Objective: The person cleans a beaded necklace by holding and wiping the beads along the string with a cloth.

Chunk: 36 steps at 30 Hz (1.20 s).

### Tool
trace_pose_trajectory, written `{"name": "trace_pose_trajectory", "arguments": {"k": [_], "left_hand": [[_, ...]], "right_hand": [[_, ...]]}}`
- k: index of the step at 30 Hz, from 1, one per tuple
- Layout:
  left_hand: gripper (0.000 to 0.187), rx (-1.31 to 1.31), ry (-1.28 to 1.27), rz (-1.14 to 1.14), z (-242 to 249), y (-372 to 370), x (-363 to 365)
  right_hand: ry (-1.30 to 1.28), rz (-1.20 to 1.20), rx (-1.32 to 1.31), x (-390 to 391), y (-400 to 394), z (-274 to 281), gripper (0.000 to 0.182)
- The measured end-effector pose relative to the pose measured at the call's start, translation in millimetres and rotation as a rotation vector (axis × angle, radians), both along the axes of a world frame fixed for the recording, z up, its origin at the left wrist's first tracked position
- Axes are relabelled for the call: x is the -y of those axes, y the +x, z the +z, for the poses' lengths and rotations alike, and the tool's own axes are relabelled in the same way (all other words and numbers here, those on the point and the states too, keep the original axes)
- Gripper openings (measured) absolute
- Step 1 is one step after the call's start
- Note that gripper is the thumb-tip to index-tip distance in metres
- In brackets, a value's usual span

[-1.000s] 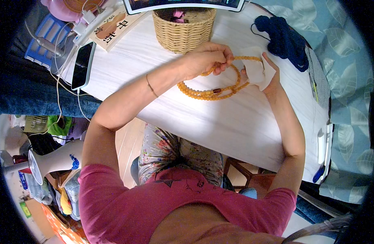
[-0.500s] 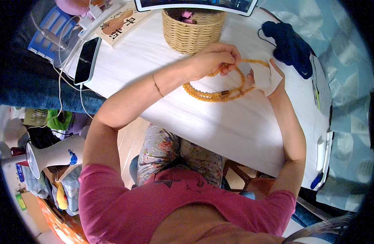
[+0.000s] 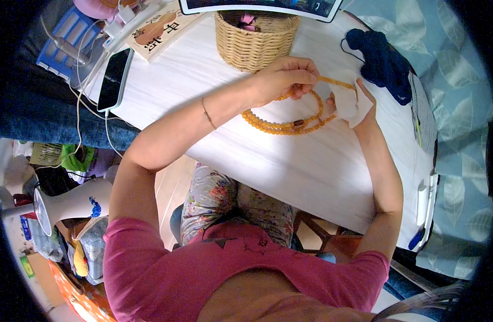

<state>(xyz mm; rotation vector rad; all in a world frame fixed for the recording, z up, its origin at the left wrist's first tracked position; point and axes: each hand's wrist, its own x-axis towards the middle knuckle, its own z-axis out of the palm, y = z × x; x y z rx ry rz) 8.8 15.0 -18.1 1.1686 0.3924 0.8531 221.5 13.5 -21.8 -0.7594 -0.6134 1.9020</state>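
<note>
A long string of amber-coloured beads [image 3: 273,127] lies in several loops on the white table, with a dark brown bead among them. My left hand [image 3: 289,78] is closed in a pinch on the strand, held over the loops. From those fingers a stretch of beads runs right into a white tissue [image 3: 349,110]. My right hand [image 3: 370,112] is wrapped round this tissue, which folds about the strand and hides most of the palm. A second stretch of beads leads from the tissue back to the loops.
A wicker basket [image 3: 254,45] stands just beyond my left hand, below a tablet [image 3: 257,6]. Dark blue fabric [image 3: 383,67] lies at the right edge. To the left are a phone [image 3: 115,80] on a cable, a book [image 3: 163,32] and a white power strip [image 3: 118,24].
Both hands keep their hold and stay almost in place. My left hand has shifted very slightly right, and the strand towards the tissue slopes a little more.
</note>
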Motion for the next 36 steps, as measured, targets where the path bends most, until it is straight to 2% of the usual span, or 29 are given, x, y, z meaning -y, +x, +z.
{"name": "trace_pose_trajectory", "arguments": {"k": [2,5,8,12,14,17,20,23,26,29,32,35,36], "left_hand": [[0.010,-0.018,-0.005,-0.045,5.7,-3.3,2.5],[0.011,-0.067,0.014,-0.072,6.0,-4.7,3.7],[0.016,-0.060,-0.029,-0.087,0.2,-2.5,-0.3],[0.020,-0.107,-0.104,-0.042,15.3,-9.2,2.9],[0.020,-0.105,-0.019,-0.021,12.1,-8.9,2.6],[0.015,-0.046,-0.006,-0.008,7.2,-4.7,1.6],[0.011,-0.038,-0.033,-0.014,6.3,-1.8,3.1],[0.010,-0.080,-0.028,-0.049,4.2,-2.0,2.8],[0.010,-0.077,-0.046,-0.105,3.5,-3.5,2.1],[0.012,-0.043,-0.096,-0.101,8.5,-5.8,2.0],[0.014,-0.070,-0.049,-0.060,12.4,-6.3,4.1],[0.016,-0.065,0.005,-0.040,5.7,-2.2,3.0],[0.016,-0.053,0.016,-0.038,3.1,-0.8,2.4]], "right_hand": [[0.162,0.106,0.041,-8.3,15.7,-19.1,0.040],[-0.027,0.006,-0.043,3.7,-4.7,4.0,0.042],[0.071,0.026,0.050,-4.2,11.1,-12.8,0.042],[-0.101,-0.089,0.045,7.2,-10.2,12.0,0.042],[-0.131,-0.140,0.044,6.8,-13.3,13.7,0.042],[-0.076,-0.037,-0.017,1.9,-4.5,3.1,0.042],[0.148,0.162,0.036,-9.5,19.4,-21.0,0.041],[0.087,0.294,-0.250,-6.4,11.8,-13.4,0.042],[-0.035,-0.086,0.064,2.0,-0.3,-3.2,0.041],[-0.115,-0.091,0.005,6.2,-10.7,10.6,0.041],[-0.086,-0.043,0.015,2.3,-5.2,4.5,0.042],[0.086,0.222,-0.134,-10.6,18.1,-20.3,0.042],[0.085,0.218,-0.139,-10.4,17.8,-20.0,0.041]]}}
